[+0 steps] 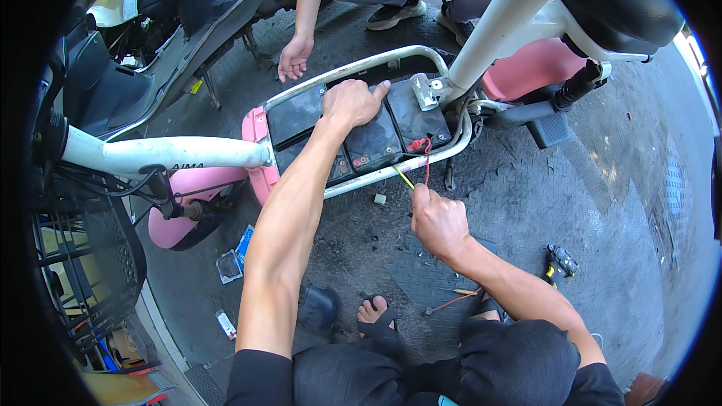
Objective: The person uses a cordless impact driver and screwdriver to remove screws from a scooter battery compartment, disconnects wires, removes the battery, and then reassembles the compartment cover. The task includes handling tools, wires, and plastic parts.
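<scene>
The scooter [165, 154] is cradling the batteries [372, 140] ahead. My left hand [351, 103] is resting on them, its grip hidden; my right hand [438, 219] is gripping a yellow-green rod [404, 177], which is slanting forward-left to their near edge.

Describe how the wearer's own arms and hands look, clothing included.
The left hand and right hand are both bare, with no glove, watch or bracelet showing. The forearms are uncovered too. Farther up, the left sleeve and right sleeve are short, plain and black or nearly so.
</scene>
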`<action>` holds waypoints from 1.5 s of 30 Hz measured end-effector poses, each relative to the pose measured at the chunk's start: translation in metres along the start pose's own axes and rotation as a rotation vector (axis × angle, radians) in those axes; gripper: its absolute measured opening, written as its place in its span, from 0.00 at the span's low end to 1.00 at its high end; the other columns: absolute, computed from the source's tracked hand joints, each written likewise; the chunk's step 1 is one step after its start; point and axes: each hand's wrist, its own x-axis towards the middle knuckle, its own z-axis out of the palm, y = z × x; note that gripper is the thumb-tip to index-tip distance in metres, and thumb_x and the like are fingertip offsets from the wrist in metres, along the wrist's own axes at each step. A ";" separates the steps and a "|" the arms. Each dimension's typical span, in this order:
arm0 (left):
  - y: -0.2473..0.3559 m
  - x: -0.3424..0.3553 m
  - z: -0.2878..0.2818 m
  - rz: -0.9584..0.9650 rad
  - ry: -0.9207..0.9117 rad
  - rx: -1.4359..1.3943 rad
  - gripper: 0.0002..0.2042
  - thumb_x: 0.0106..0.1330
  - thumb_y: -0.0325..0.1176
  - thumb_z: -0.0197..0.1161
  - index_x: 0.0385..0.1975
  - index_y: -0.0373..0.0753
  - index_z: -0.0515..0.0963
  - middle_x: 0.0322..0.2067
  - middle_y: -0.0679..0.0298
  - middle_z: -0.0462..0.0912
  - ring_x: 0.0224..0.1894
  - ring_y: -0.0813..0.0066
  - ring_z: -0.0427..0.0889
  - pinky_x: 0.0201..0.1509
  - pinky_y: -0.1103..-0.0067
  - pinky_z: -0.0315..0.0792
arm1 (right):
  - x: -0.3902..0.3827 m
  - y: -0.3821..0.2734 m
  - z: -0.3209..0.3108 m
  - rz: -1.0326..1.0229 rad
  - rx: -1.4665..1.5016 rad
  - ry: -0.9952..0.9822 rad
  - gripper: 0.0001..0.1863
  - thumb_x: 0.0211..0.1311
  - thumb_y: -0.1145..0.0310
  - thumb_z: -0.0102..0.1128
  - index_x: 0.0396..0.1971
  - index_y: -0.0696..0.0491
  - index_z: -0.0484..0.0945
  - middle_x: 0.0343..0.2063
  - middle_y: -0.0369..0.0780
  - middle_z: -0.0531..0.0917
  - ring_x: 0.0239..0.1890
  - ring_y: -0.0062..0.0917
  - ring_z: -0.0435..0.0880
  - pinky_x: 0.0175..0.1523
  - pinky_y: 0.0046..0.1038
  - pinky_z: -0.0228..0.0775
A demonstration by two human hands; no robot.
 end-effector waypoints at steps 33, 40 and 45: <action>-0.040 0.012 -0.008 0.225 -0.251 -0.082 0.43 0.76 0.70 0.57 0.71 0.33 0.80 0.69 0.42 0.82 0.73 0.46 0.80 0.79 0.62 0.70 | 0.178 -0.050 -0.085 -0.128 -0.212 -0.971 0.14 0.65 0.70 0.64 0.43 0.59 0.93 0.44 0.55 0.93 0.48 0.50 0.95 0.55 0.47 0.88; -0.040 0.008 -0.016 0.198 -0.206 -0.087 0.37 0.78 0.64 0.59 0.52 0.26 0.90 0.53 0.39 0.91 0.60 0.42 0.88 0.69 0.58 0.78 | 0.114 -0.044 -0.059 -0.005 -0.144 -0.469 0.10 0.61 0.71 0.64 0.36 0.63 0.86 0.32 0.57 0.91 0.35 0.51 0.95 0.43 0.48 0.89; -0.041 0.011 -0.011 0.191 -0.179 -0.100 0.40 0.80 0.66 0.56 0.47 0.25 0.91 0.50 0.35 0.90 0.59 0.39 0.88 0.69 0.56 0.78 | 0.068 -0.045 -0.036 0.118 -0.101 -0.358 0.08 0.74 0.68 0.60 0.38 0.58 0.79 0.23 0.55 0.88 0.27 0.56 0.90 0.34 0.56 0.82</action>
